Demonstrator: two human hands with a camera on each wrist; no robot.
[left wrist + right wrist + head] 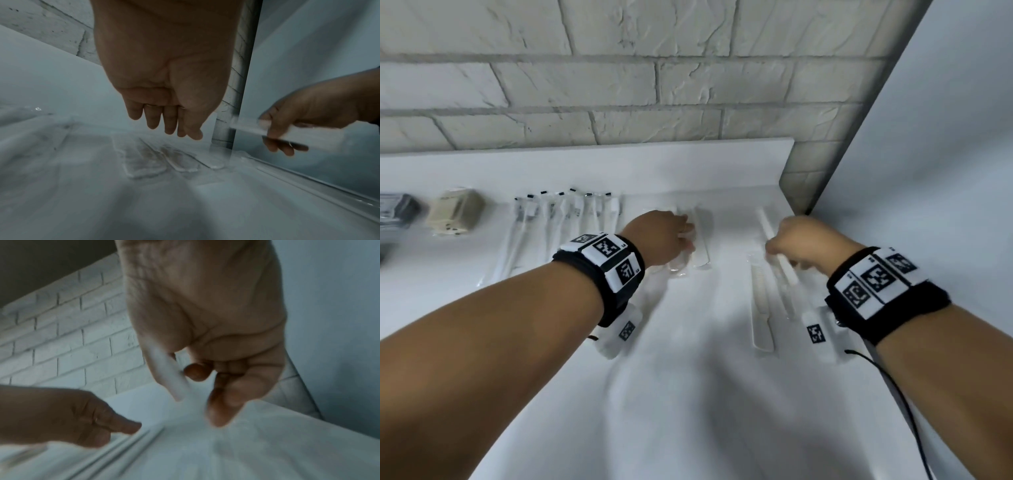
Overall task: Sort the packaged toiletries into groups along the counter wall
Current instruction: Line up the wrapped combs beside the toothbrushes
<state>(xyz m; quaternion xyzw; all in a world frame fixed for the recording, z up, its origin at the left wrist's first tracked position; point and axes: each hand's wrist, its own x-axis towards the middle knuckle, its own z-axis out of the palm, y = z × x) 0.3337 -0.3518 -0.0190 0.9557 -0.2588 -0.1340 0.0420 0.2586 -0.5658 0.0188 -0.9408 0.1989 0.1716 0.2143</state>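
Your right hand (804,240) pinches a wrapped comb (779,251), lifted near the counter's (688,394) right edge | your left hand (664,236), fingers relaxed, holds nothing, seemingly just above the combs (702,236) grouped at the back edge.

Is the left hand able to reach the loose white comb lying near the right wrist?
Probably yes: the left hand is open over the wrapped combs, and bare counter lies between it and the loose comb.

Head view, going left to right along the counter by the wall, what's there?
Dark packet → beige packet → wrapped toothbrushes → left hand on wrapped combs → right hand holding a wrapped comb.
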